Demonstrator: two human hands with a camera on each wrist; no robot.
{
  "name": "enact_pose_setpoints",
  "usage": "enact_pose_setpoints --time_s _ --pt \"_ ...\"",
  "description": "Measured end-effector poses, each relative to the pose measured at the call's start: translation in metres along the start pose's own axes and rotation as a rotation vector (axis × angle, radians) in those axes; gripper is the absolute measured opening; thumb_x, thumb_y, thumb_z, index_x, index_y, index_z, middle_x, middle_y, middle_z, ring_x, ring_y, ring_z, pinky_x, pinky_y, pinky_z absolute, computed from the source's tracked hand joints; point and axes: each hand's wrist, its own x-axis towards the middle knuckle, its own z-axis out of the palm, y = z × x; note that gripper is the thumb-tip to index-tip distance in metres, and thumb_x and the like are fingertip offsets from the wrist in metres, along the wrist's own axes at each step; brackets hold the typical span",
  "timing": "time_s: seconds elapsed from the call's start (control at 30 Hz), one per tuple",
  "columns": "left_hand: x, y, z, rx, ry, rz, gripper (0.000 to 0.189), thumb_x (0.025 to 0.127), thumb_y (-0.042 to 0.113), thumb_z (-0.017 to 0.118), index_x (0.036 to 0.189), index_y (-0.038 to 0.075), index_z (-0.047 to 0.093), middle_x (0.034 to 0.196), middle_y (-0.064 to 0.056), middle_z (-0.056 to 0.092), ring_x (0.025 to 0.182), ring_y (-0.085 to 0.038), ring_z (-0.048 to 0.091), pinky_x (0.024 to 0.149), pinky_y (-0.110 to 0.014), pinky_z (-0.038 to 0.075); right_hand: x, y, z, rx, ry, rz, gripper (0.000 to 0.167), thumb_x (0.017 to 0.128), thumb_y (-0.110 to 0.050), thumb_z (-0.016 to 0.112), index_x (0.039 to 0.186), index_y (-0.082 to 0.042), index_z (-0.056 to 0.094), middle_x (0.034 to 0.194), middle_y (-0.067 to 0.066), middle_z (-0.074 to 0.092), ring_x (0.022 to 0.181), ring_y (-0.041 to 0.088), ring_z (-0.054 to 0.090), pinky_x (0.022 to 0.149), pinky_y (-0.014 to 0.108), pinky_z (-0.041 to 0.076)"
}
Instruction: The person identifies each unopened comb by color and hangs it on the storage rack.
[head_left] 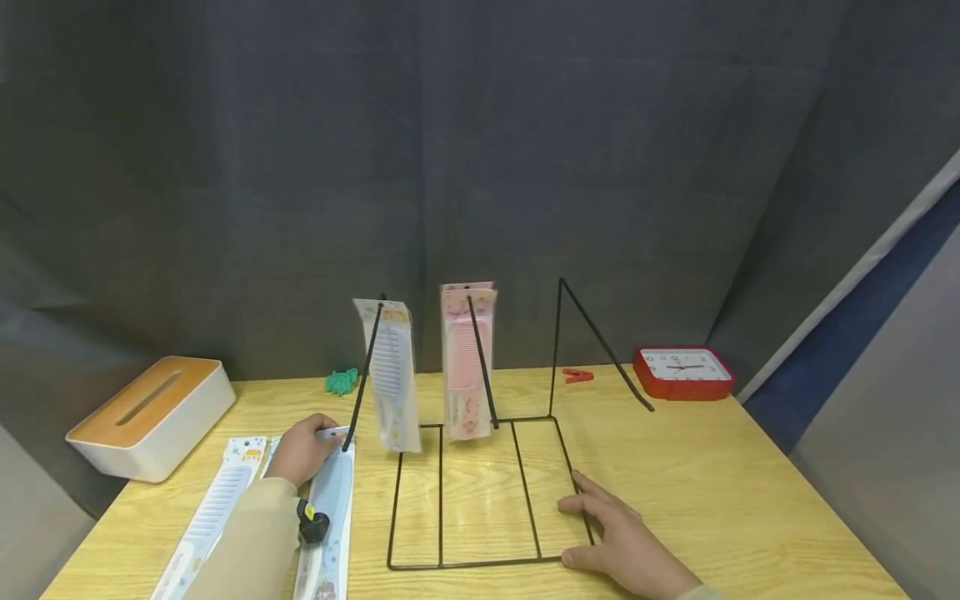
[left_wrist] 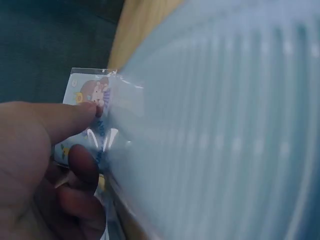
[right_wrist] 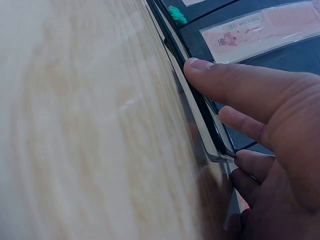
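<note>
Near the left end of the table, my left hand [head_left: 303, 450] pinches the top of a blue comb in a clear packet [head_left: 333, 492]. In the left wrist view, the thumb lies on its printed card [left_wrist: 95, 92], with fingers curled below. Beside it lies another packaged blue comb [head_left: 217, 500], partly behind my sleeve. My right hand [head_left: 618, 533] rests with spread, slightly bent fingers at the front right corner of a black wire rack [head_left: 480, 562]. A packaged blue comb [head_left: 390, 367] hangs from the rack's left hook; packaged pink combs [head_left: 461, 358] hang from the middle one.
The rack's bare right hook [head_left: 607, 346] juts forward. A tissue box with a wooden lid [head_left: 153, 417] stands at the left. At the back are a green clip-like item [head_left: 342, 382], a red clip [head_left: 577, 376] and a red clock [head_left: 684, 373], before a dark curtain [head_left: 480, 167].
</note>
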Motion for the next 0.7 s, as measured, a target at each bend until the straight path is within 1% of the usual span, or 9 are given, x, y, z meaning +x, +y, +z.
enact_pose_setpoints --time_s 0.13,0.2,0.23,0.3,0.33,0.43,0.53,0.63,0.7 --pt "-0.011 -0.004 -0.006 -0.065 0.018 0.015 0.027 0.099 0.028 0.066 0.118 0.009 0.066 0.125 -0.017 0.065 0.11 -0.035 0.061 0.086 -0.052 0.049 0.0 -0.002 0.0 0.002 0.001 0.008 0.053 0.073 -0.039 0.088 0.119 -0.026 0.066 0.163 0.013 0.026 0.145 0.049 0.023 0.108 0.073 0.021" --pt "-0.019 -0.001 -0.011 -0.108 0.026 0.012 0.031 0.1 0.031 0.063 0.123 0.01 0.065 0.128 -0.017 0.063 0.109 -0.034 0.061 0.084 -0.049 0.05 0.0 -0.002 0.0 0.003 0.004 0.007 0.052 0.073 -0.039 0.089 0.118 -0.026 0.066 0.163 0.013 0.027 0.146 0.049 0.023 0.108 0.073 0.022" --pt "-0.024 0.001 -0.014 -0.129 0.031 0.011 0.033 0.101 0.033 0.062 0.125 0.011 0.065 0.126 -0.016 0.064 0.105 -0.032 0.062 0.08 -0.046 0.051 -0.001 -0.002 0.0 0.004 0.005 0.006 0.052 0.073 -0.039 0.089 0.118 -0.026 0.067 0.163 0.013 0.027 0.146 0.049 0.023 0.108 0.072 0.022" --pt "-0.034 0.008 -0.02 -0.169 0.04 0.002 0.036 0.101 0.037 0.061 0.127 0.013 0.064 0.112 -0.014 0.067 0.089 -0.027 0.061 0.07 -0.04 0.051 -0.002 -0.002 -0.001 0.005 0.007 -0.003 0.051 0.073 -0.038 0.088 0.118 -0.025 0.067 0.163 0.013 0.027 0.145 0.049 0.023 0.108 0.072 0.022" --pt "-0.039 0.011 -0.023 -0.187 0.042 -0.003 0.038 0.1 0.041 0.062 0.127 0.015 0.064 0.101 -0.012 0.066 0.079 -0.022 0.058 0.064 -0.036 0.049 -0.002 -0.002 -0.002 0.006 0.008 -0.006 0.051 0.074 -0.038 0.088 0.118 -0.025 0.067 0.163 0.013 0.027 0.145 0.049 0.023 0.108 0.072 0.021" --pt "-0.054 0.024 -0.034 -0.254 0.061 -0.011 0.042 0.095 0.049 0.067 0.124 0.018 0.065 0.078 -0.005 0.053 0.062 -0.016 0.043 0.053 -0.031 0.041 -0.004 -0.001 -0.003 0.007 0.012 -0.012 0.051 0.074 -0.038 0.088 0.118 -0.025 0.066 0.163 0.013 0.027 0.145 0.049 0.024 0.108 0.073 0.021" --pt "-0.069 0.039 -0.046 -0.358 0.087 -0.001 0.045 0.09 0.05 0.072 0.119 0.016 0.067 0.074 -0.003 0.047 0.061 -0.015 0.039 0.054 -0.03 0.04 -0.005 0.0 -0.002 0.01 0.016 -0.014 0.052 0.074 -0.038 0.088 0.119 -0.024 0.066 0.163 0.014 0.027 0.145 0.049 0.023 0.108 0.073 0.021" --pt "-0.085 0.055 -0.059 -0.455 0.106 0.055 0.042 0.09 0.044 0.073 0.116 0.011 0.068 0.082 -0.001 0.059 0.07 -0.014 0.047 0.063 -0.027 0.046 -0.004 -0.001 -0.001 0.025 0.02 -0.015 0.052 0.075 -0.037 0.088 0.12 -0.024 0.066 0.163 0.014 0.027 0.146 0.049 0.022 0.109 0.073 0.02" --pt "-0.096 0.067 -0.068 -0.504 0.121 0.119 0.035 0.092 0.034 0.074 0.114 0.007 0.068 0.085 -0.001 0.063 0.073 -0.014 0.049 0.066 -0.026 0.047 -0.004 -0.001 0.0 0.024 0.03 -0.007 0.052 0.074 -0.038 0.088 0.12 -0.026 0.066 0.163 0.013 0.028 0.146 0.049 0.022 0.109 0.073 0.019"
